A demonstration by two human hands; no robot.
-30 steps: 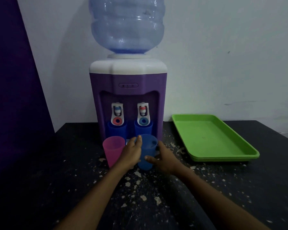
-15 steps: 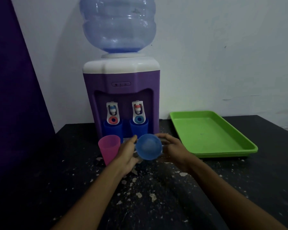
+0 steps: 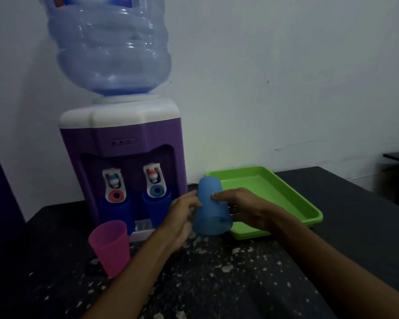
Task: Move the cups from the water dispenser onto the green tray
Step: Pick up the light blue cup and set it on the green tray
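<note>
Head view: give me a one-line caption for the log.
Both hands, left hand and right hand, hold an inverted blue cup beside the green tray; pink cup stands on the table.

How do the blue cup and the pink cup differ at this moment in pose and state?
The blue cup is upside down, mouth facing downward, while the pink cup stands upright with its mouth up. The blue cup is held off the table between the left hand and right hand, near the green tray; the pink cup rests untouched on the table in front of the dispenser. Both are translucent tapered plastic cups.
</note>
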